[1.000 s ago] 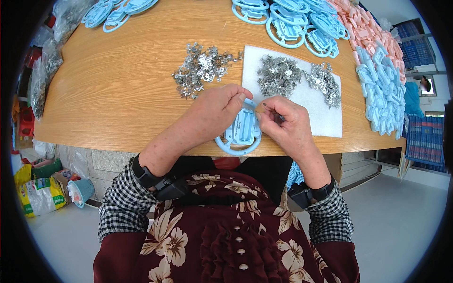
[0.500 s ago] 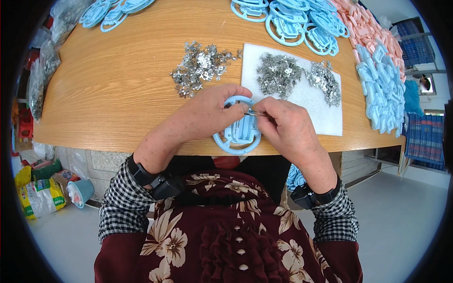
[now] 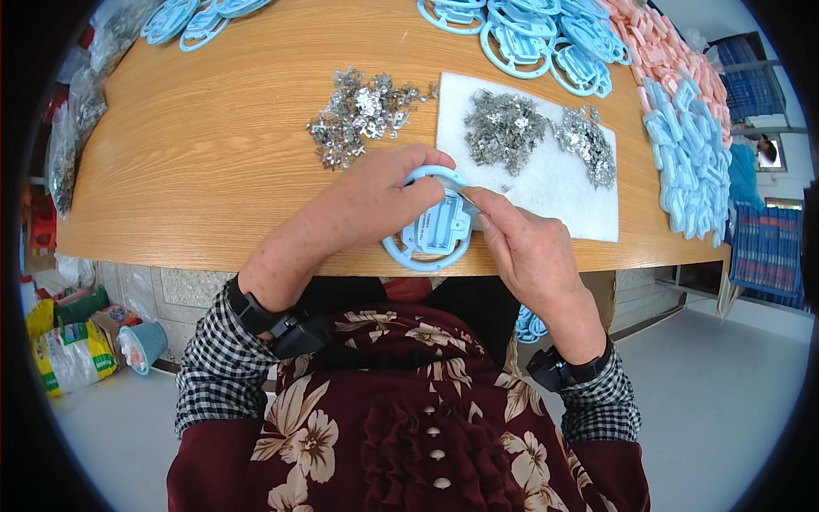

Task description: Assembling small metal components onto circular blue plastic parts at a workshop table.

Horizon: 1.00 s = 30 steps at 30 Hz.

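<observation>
A light-blue plastic ring-shaped part (image 3: 444,230) with a boxy recessed middle sits at the table's near edge. My left hand (image 3: 388,192) is closed on its upper left rim, the thumb lying across the top of the recess. At its upper right is my right hand (image 3: 533,252), with index finger and thumb drawn together. A slim metal tool (image 3: 467,197) just shows at those fingertips, mostly hidden by them. Beyond the hands lie a loose pile of small silvery metal clips (image 3: 363,115) and a white foam sheet (image 3: 554,213) bearing two more piles.
Several similar blue ring parts (image 3: 516,51) are stacked at the far right, others (image 3: 200,21) at the far left. Heaps of small blue pieces (image 3: 691,171) and pink pieces (image 3: 661,51) line the right edge. Clear bags (image 3: 77,128) stand along the left edge.
My right hand has turned and drawn slightly right and down, its fingers less curled; less of the metal tool shows. My left hand keeps hold of the blue part, its thumb shifted a little.
</observation>
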Each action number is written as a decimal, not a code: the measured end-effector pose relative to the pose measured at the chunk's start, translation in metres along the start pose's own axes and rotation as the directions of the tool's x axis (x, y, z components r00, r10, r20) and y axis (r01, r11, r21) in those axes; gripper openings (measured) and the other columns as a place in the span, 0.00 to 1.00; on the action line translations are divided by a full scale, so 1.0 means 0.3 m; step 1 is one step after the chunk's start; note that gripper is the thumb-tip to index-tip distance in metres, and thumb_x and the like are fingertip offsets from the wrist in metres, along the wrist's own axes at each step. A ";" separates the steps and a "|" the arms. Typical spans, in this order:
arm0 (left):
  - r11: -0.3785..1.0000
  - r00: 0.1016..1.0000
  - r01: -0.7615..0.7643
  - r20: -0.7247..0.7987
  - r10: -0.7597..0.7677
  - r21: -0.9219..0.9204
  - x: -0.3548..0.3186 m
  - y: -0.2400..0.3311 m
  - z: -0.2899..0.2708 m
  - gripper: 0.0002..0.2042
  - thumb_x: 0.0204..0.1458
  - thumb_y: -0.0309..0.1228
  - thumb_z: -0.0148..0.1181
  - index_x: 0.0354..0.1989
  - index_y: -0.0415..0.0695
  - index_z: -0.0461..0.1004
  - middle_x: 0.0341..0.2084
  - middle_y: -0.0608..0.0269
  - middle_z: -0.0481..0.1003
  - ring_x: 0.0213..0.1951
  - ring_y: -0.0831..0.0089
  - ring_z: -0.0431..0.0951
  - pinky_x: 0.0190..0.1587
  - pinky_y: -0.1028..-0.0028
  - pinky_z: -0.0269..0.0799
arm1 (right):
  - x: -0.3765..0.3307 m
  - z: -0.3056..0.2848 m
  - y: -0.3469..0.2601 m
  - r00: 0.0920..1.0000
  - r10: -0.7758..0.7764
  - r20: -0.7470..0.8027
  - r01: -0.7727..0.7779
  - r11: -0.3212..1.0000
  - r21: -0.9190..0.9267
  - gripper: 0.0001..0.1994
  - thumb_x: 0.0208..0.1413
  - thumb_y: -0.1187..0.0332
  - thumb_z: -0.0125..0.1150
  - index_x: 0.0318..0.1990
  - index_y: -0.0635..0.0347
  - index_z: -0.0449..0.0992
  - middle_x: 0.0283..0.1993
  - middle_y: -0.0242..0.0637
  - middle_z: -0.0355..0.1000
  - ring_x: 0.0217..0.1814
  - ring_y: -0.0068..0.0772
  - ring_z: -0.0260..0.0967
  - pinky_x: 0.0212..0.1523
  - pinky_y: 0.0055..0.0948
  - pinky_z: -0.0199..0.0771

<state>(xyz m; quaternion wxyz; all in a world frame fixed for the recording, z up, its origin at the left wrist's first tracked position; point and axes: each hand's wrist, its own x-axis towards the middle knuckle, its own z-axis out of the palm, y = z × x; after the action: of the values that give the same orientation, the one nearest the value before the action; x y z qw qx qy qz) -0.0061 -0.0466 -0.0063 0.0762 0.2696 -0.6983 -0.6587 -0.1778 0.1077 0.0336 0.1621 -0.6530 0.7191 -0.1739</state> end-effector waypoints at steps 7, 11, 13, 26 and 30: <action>0.997 0.998 0.024 -0.057 -0.020 0.073 -0.006 0.014 0.007 0.18 0.58 0.31 0.54 0.55 0.37 0.75 0.37 0.61 0.81 0.37 0.77 0.80 0.41 0.74 0.77 | 0.010 0.029 0.027 0.981 -0.143 -0.131 0.146 0.989 0.013 0.15 0.58 0.71 0.61 0.54 0.50 0.76 0.32 0.41 0.77 0.32 0.48 0.77 0.31 0.44 0.76; 0.915 0.962 -0.143 -0.166 0.218 0.377 -0.024 0.019 0.043 0.18 0.58 0.31 0.53 0.54 0.36 0.76 0.38 0.56 0.80 0.38 0.72 0.80 0.43 0.71 0.76 | 0.003 0.011 0.013 0.994 -0.061 -0.087 0.059 0.998 -0.025 0.15 0.57 0.71 0.61 0.53 0.50 0.77 0.31 0.40 0.77 0.32 0.47 0.77 0.31 0.43 0.76; 0.958 0.982 -0.061 -0.155 0.108 0.279 -0.028 0.018 0.028 0.19 0.58 0.32 0.52 0.55 0.36 0.75 0.38 0.54 0.80 0.39 0.70 0.80 0.44 0.70 0.75 | 0.006 0.008 -0.004 0.993 -0.030 -0.115 0.027 0.999 -0.027 0.15 0.56 0.71 0.61 0.52 0.50 0.78 0.31 0.40 0.76 0.32 0.46 0.76 0.30 0.43 0.76; 0.950 0.981 -0.082 -0.146 0.131 0.302 -0.023 0.016 0.014 0.18 0.61 0.29 0.45 0.54 0.37 0.76 0.39 0.51 0.79 0.40 0.64 0.79 0.45 0.67 0.74 | 0.034 -0.028 -0.029 0.974 -0.219 -0.064 0.194 0.942 -0.274 0.17 0.51 0.74 0.62 0.50 0.51 0.80 0.24 0.35 0.69 0.26 0.39 0.73 0.24 0.38 0.72; 0.952 0.978 -0.104 -0.143 0.150 0.289 -0.023 0.007 0.012 0.18 0.61 0.29 0.45 0.54 0.37 0.76 0.41 0.49 0.79 0.41 0.62 0.79 0.46 0.66 0.73 | 0.045 -0.043 -0.047 0.975 -0.221 -0.015 0.204 0.922 -0.328 0.18 0.50 0.74 0.60 0.50 0.52 0.78 0.23 0.34 0.69 0.25 0.39 0.74 0.24 0.38 0.72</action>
<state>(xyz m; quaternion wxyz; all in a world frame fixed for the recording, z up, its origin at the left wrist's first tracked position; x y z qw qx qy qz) -0.0027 -0.0402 -0.0029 0.1365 0.2850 -0.7919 -0.5226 -0.1725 0.0935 0.0513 0.0141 -0.7401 0.6667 -0.0869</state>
